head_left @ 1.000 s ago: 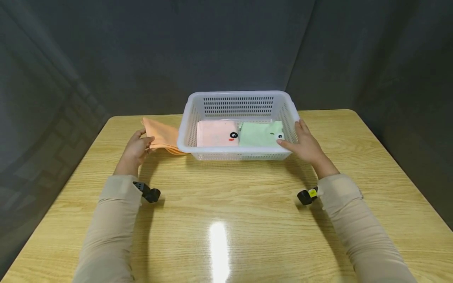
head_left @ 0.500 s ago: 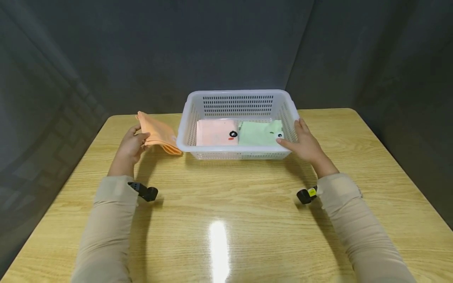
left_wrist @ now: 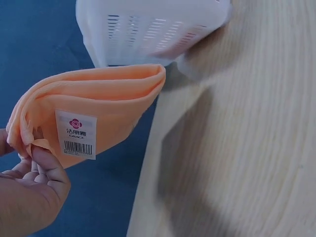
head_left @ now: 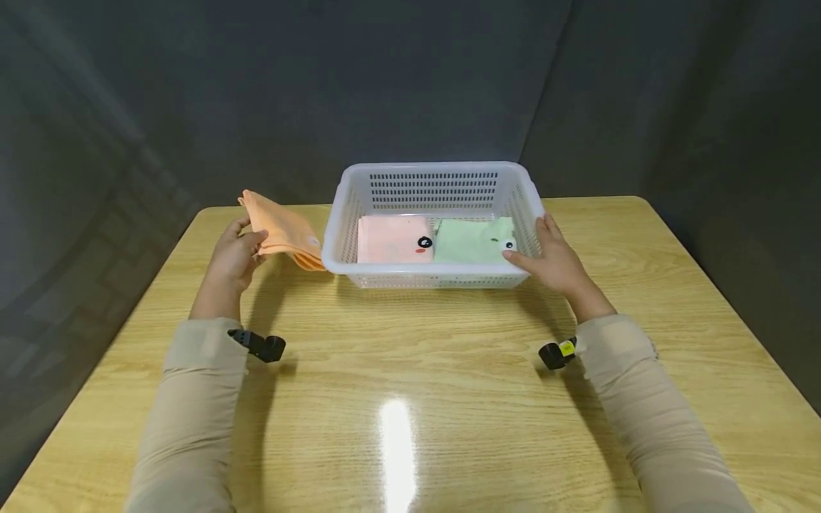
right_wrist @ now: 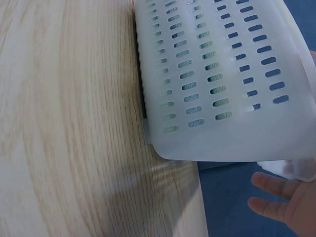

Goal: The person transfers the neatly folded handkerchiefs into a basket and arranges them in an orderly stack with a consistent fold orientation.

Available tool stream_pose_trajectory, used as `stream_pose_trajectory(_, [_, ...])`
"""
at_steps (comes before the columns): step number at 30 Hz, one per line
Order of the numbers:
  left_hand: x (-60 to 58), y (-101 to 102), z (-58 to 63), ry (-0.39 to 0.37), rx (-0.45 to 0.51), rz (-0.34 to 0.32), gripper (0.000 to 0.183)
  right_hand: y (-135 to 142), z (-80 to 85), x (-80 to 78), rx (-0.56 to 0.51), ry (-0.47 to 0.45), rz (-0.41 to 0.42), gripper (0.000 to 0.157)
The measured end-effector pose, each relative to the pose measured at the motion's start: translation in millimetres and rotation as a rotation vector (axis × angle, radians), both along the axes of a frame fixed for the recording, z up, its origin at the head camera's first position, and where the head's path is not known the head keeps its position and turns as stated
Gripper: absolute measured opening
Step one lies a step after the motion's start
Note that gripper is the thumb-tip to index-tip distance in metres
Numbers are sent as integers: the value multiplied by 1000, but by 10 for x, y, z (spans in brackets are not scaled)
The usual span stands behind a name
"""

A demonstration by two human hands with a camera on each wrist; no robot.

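Observation:
In the head view my left hand [head_left: 234,260] pinches a folded orange towel [head_left: 282,224] by its left end, left of the white plastic basket [head_left: 442,269]. The towel's layers and white barcode label [left_wrist: 76,133] show in the left wrist view. My right hand [head_left: 561,260] rests on the basket's front right corner, thumb across the rim. In the right wrist view its visible fingers [right_wrist: 271,185] are straight and spread beside the basket wall. Inside the basket, a folded pink towel [head_left: 391,241] lies left and a folded green towel [head_left: 468,241] lies right.
The basket stands near the back edge of the wooden table [head_left: 410,342]. A dark curtain [head_left: 359,85] hangs behind and at both sides. Small black cameras are worn at the wrists.
My left hand has drawn the orange towel left and slightly up; its right end has come out from beside the basket. The right hand and basket stay nearly still.

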State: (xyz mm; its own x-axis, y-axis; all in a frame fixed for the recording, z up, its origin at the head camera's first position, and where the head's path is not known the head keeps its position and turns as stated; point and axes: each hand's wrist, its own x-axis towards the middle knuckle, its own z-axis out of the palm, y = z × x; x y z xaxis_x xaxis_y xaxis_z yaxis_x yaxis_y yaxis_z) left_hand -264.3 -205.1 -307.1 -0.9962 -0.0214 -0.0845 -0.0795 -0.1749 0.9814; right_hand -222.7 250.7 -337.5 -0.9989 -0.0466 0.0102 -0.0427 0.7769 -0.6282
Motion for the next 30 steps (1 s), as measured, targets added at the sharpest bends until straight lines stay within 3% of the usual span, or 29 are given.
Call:
stream_pose_trajectory(4, [28, 17, 58, 11, 21, 17, 46, -4, 0, -5, 4, -1, 1, 99])
stream_pose_trajectory(11, [41, 97, 157, 68, -75, 40, 51, 0, 6, 17, 3, -2, 12, 98])
stream_pose_trajectory(19, [73, 135, 274, 157, 35, 68, 45, -5, 18, 16, 5, 5, 14, 97])
stream_pose_trajectory(30, [107, 225, 410, 235, 23, 75, 47, -5, 20, 13, 2, -2, 7, 98])
